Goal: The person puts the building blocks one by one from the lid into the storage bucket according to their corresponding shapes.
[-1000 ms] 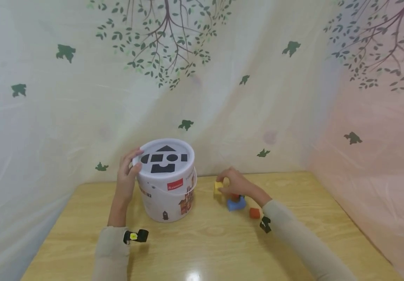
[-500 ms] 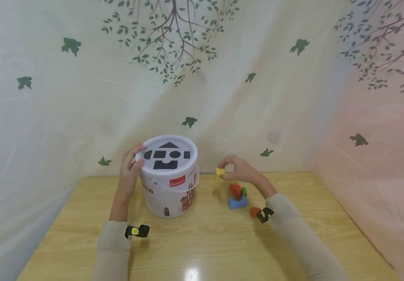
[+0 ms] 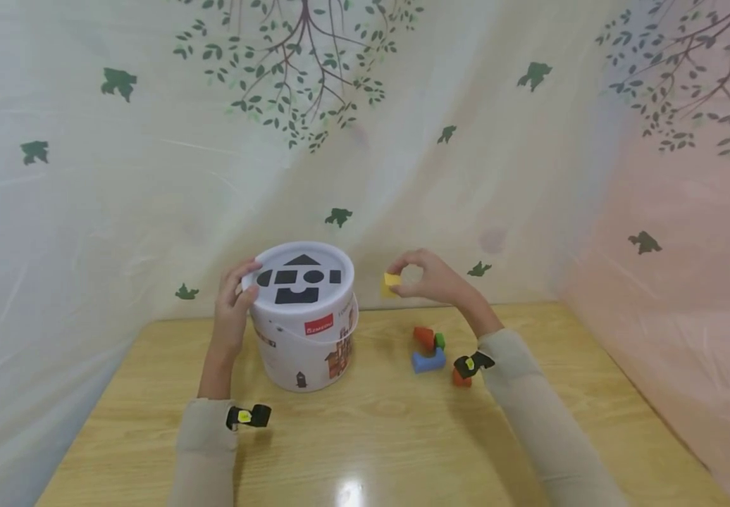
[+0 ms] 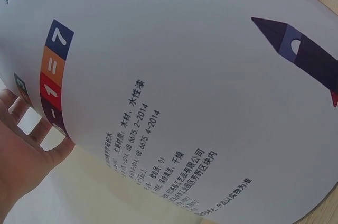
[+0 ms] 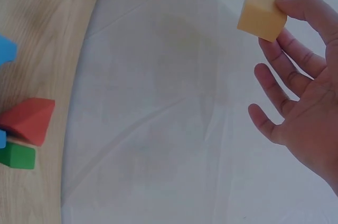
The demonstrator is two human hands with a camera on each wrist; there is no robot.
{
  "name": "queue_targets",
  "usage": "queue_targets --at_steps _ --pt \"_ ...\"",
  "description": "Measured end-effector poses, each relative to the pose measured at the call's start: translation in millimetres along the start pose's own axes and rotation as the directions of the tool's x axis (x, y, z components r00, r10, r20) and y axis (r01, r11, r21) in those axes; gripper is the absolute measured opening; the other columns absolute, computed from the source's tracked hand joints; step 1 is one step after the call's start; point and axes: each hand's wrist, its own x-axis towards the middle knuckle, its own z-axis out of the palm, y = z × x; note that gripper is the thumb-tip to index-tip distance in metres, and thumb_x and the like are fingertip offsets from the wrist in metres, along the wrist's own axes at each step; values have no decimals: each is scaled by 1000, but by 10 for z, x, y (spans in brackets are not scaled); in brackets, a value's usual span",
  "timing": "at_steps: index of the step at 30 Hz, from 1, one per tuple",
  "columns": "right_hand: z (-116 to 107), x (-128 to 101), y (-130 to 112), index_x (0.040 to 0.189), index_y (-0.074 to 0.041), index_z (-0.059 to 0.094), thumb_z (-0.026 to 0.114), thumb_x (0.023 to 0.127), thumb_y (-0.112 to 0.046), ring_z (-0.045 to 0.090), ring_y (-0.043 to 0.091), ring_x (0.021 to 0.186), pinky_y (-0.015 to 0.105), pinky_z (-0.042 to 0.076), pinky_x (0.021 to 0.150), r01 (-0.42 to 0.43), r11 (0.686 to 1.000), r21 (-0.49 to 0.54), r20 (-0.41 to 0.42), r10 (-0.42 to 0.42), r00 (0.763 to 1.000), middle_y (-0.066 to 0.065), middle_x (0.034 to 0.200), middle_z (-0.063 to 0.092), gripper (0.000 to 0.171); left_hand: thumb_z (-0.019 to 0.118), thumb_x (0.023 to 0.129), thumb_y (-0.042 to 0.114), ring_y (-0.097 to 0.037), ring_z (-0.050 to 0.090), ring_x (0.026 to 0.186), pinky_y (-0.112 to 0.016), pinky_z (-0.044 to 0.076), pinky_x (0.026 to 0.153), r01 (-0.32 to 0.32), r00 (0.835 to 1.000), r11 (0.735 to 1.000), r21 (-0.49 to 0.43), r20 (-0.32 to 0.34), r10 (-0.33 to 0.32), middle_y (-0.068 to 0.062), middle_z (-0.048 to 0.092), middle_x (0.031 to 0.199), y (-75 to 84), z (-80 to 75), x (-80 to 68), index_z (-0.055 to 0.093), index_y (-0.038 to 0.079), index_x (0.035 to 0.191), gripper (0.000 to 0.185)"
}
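Pinching a yellow block point(image 3: 392, 284), steadying the bucket point(image 3: 304, 331).

Open air lies between my right hand point(image 3: 431, 279), holding the yellow block point(image 3: 391, 284), and the bucket point(image 3: 304, 331); nothing stands in that gap. Below it on the table point(image 3: 371, 429) sit the red block point(image 3: 424, 337), green block point(image 3: 440, 341) and blue block point(image 3: 428, 362), bunched together. My left hand point(image 3: 233, 310) blocks the bucket's left side; the curtain point(image 3: 149, 176) closes off the space behind.
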Motion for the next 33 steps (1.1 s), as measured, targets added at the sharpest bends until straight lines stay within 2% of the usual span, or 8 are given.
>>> queue_targets --at_steps 11,17,22,26,33 --pt "-64 113 -180 112 -3 71 80 85 -17 59 30 113 58 42 109 22 1000 -18 -15 -22 1000 12 111 71 32 48 102 23 -23 29 147 -60 26 123 9 1000 1000 11 -7 -9 -2 35 157 31 2 -4 54 11 145 45" --pt "-123 150 -307 114 -3 70 80 86 -18 57 35 116 54 43 108 24 999 -28 -40 -25 999 12 112 70 33 48 102 24 -23 30 147 -60 27 123 9 1000 1000 6 1 -9 -1 35 157 19 -4 2 53 11 145 45" --pt "-146 209 -422 113 -3 70 80 86 -16 58 31 114 55 42 109 50 998 -33 -69 -52 996 12 112 70 32 49 103 23 -23 30 148 -61 27 123 7 1000 1000 5 4 -7 -1 35 158 14 -12 -1 53 11 145 44" --pt "-119 263 -517 112 -4 71 80 85 -16 58 33 115 57 42 109 54 998 -16 -88 -56 995 11 111 70 31 48 102 23 -24 28 149 -62 25 123 2 1000 1000 4 4 -2 -2 34 158 9 -16 0 53 11 145 45" --pt "-19 338 -641 112 -7 71 80 84 -17 57 25 114 50 41 109 79 996 -33 -109 -82 991 7 112 70 31 48 102 23 -24 27 148 -63 23 122 -12 1000 1000 -6 13 12 -3 33 158 -7 -18 5 53 11 145 45"
